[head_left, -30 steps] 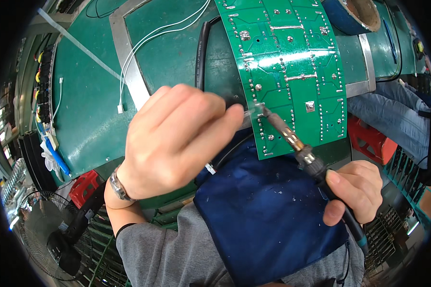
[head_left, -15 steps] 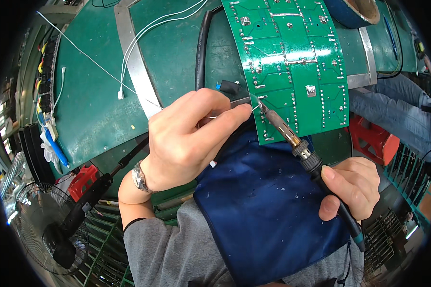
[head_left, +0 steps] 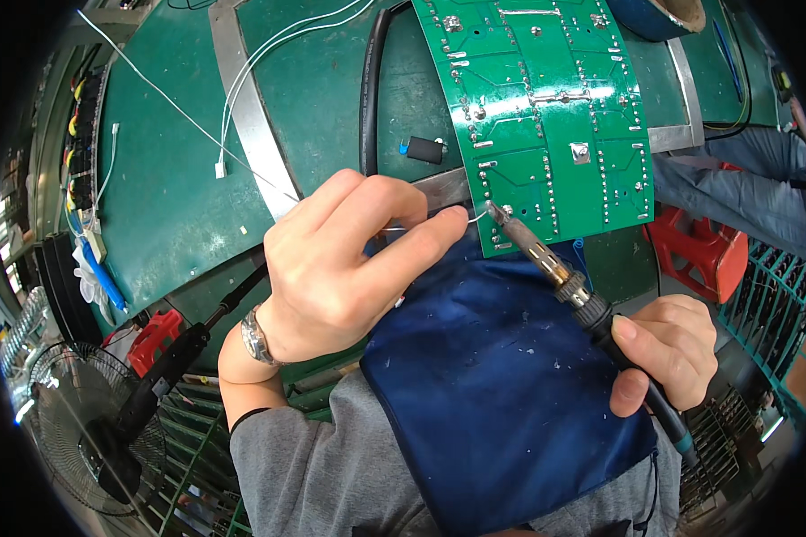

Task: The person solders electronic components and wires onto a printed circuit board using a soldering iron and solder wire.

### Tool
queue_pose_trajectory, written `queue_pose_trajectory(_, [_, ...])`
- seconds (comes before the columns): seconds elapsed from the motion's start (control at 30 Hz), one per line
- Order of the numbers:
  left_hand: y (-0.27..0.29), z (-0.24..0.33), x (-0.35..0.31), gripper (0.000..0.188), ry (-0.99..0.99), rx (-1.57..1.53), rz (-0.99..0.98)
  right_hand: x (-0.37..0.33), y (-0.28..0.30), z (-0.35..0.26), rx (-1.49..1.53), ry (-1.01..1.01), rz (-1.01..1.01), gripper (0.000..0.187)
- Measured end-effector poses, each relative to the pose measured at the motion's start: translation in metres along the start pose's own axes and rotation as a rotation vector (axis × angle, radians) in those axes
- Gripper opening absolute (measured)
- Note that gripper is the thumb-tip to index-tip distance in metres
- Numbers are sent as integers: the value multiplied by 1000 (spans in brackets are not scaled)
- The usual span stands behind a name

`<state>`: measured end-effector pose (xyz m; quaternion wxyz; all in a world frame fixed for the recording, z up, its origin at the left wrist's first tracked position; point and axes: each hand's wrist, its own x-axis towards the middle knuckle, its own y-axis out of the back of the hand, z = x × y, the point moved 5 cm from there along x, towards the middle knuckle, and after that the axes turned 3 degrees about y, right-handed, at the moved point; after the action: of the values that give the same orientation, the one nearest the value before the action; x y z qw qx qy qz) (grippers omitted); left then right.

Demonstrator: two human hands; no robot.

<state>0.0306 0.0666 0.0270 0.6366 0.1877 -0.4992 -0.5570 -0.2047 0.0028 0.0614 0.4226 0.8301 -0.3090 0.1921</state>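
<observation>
The green bench [head_left: 175, 215] bears the board [head_left: 569, 201] at its front edge, many joints [head_left: 551, 192] looking soldered though I cannot tell how many remain, while my left hand [head_left: 340, 259] pinches wire [head_left: 479, 217] and my right hand [head_left: 672, 353] grips the iron [head_left: 593, 313], tip at the board's near-left corner.

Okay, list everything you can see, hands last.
Circuit board: one, green, top centre
Soldering iron: one, black, right hand
Thin wire: one, silvery, left fingers
Workbench: one, green, beyond the hands
Small cylinder: one, black, left of board
Thick cable: one, black, left of cylinder
Connector wires: several, white, upper left
Pot: one, blue, top right
Stools: apparently two, red, one each side
Fan: one, black, lower left
Denim: count unclear, blue, right
Apron: one, dark blue, bottom centre
Watch: one, silver, left wrist
Left hand: one, bare, centre-left
Right hand: one, bare, lower right
</observation>
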Motion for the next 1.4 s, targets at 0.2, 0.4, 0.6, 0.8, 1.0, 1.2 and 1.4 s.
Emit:
queue_pose_trajectory(0.2, [-5,3,3,35,-11,-6,-17,-3,-6,-6,-29,4,-43,25])
queue_pose_trajectory(0.4, [4,6,-1,32,-25,-49,-4,-8,5,-8,-27,30,42,29])
queue_pose_trajectory(0.6, [-2,16,-7,32,-82,-49,-37,-18,3,-10,0,31,29,29])
queue_pose_trajectory(0.8, [-8,17,-2,33,-109,-55,-1,-21,-2,-18,-56,46,-46,27])
queue_pose_trajectory(1.0, [9,8,-4,34,71,-84,-46,-25,12,-11,-2,73,21,37])
queue_pose_trajectory(1.2, [26,-14,-10,36,243,-10,-8,-29,38,16,-221,-175,286,46])
queue_pose_trajectory(1.4, [83,-43,-1,42,266,170,73,-9,65,98,-473,-510,733,32])
